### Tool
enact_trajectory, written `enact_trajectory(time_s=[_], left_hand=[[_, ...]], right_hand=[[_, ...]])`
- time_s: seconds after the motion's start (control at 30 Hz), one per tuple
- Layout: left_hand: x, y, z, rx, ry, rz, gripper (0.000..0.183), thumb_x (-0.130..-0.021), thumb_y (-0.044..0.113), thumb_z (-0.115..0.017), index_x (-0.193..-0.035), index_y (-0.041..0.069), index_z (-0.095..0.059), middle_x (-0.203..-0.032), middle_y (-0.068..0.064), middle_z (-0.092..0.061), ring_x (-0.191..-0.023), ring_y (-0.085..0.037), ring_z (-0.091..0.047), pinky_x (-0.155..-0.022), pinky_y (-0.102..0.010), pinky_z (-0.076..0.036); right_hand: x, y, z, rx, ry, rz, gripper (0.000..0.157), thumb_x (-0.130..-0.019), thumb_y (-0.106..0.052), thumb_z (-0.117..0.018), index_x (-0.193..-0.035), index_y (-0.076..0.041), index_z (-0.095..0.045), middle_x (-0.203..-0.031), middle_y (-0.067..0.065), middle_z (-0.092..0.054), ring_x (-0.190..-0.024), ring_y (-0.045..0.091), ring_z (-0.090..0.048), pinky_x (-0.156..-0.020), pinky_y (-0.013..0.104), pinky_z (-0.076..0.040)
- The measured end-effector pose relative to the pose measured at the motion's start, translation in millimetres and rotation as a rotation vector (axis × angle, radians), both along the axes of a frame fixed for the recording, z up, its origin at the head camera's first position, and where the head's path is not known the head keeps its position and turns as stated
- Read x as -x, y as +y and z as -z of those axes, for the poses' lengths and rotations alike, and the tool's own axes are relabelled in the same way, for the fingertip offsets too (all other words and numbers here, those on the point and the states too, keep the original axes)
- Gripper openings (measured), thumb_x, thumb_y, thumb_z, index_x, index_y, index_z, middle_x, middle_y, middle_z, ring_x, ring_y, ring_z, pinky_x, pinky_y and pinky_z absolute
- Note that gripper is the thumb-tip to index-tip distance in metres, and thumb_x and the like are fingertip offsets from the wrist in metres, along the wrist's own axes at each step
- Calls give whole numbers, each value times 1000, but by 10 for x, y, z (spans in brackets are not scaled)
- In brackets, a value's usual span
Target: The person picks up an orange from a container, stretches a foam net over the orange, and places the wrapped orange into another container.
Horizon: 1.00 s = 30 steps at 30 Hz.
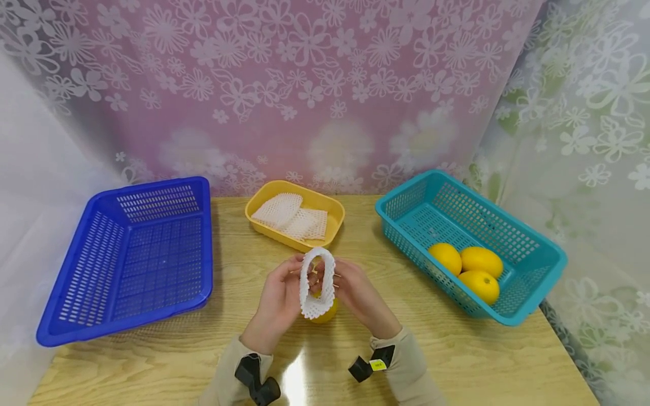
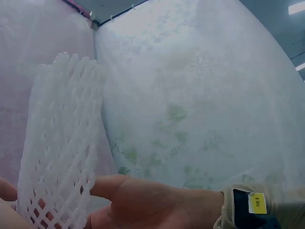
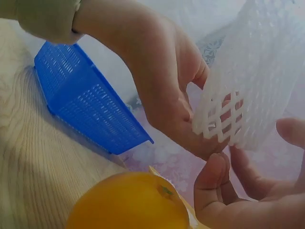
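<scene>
Net from the head: I see left hand [image 1: 285,290] and right hand [image 1: 359,290] both pinching the white foam net [image 1: 317,309], its mouth gaping, partly hiding a yellow fruit [image 1: 330,313];
Net from the left wrist: upright, the right thumb against it;
Fruit from the right wrist: just below both hands; left fingers show through the net
</scene>
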<state>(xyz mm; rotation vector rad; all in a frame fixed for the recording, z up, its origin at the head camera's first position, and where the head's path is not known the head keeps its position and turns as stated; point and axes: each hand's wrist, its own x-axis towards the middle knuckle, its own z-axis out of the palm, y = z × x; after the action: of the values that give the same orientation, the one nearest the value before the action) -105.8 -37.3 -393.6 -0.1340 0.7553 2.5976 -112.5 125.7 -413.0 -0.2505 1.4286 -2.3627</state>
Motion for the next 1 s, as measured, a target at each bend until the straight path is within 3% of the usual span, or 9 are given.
enact_trajectory(time_s=[0.23, 0.37, 0.53, 0.67, 0.83, 1.0], left_hand=[[-37, -24, -9, -6, 30, 56, 26, -99, 17, -28, -85, 10, -49, -72, 0, -51, -62, -12, -46, -61, -22, -38], [-46, -48, 29, -21, 44, 45, 25, -99, 14, -27, -85, 10, -48, -73, -2, -50, -62, -14, -43, -63, -25, -35], [-53, -84, 99, -15, 35, 22, 19, -92, 4, -27, -87, 11, -44, -76, -3, -48, -61, -15, -40, -59, -24, -33], [-64, -106, 165, 2, -11, -13, 13, -92, 2, -30, -94, 10, -41, -81, -1, -47, -64, -12, -44, -59, -21, -38], [-84, -141, 256, 40, -68, -51, 14, -93, 2, -33, -101, 10, -39, -89, 0, -45, -76, -10, -48, -70, -21, -42], [-84, -178, 367, 67, -115, -67, 15, -93, 2, -34, -103, 11, -40, -88, -2, -47, -75, -11, -50, -69, -23, -43]], right_hand=[[12, -8, 18, 96, -33, -24, 29, -100, -14, -36, -97, -13, -65, -99, -1, -59, -92, 13, -52, -82, 28, -43], [17, 0, 34, 210, -69, -33, 39, -101, -11, -27, -97, -13, -65, -100, -2, -58, -93, 13, -51, -84, 29, -42], [20, 50, 56, 312, -158, -72, 35, -103, -19, -26, -101, -13, -61, -95, -1, -60, -84, 15, -55, -78, 29, -46], [23, 77, 74, 359, -191, -95, 28, -103, -17, -28, -98, -12, -55, -86, 0, -59, -73, 13, -55, -68, 24, -47], [12, 88, 94, 357, -178, -107, 29, -103, -12, -24, -95, -10, -51, -79, 2, -58, -66, 11, -52, -63, 21, -45], [-2, 112, 142, 315, -250, -59, 26, -103, -11, -26, -95, -10, -51, -77, 1, -56, -64, 8, -53, -60, 19, -46]])
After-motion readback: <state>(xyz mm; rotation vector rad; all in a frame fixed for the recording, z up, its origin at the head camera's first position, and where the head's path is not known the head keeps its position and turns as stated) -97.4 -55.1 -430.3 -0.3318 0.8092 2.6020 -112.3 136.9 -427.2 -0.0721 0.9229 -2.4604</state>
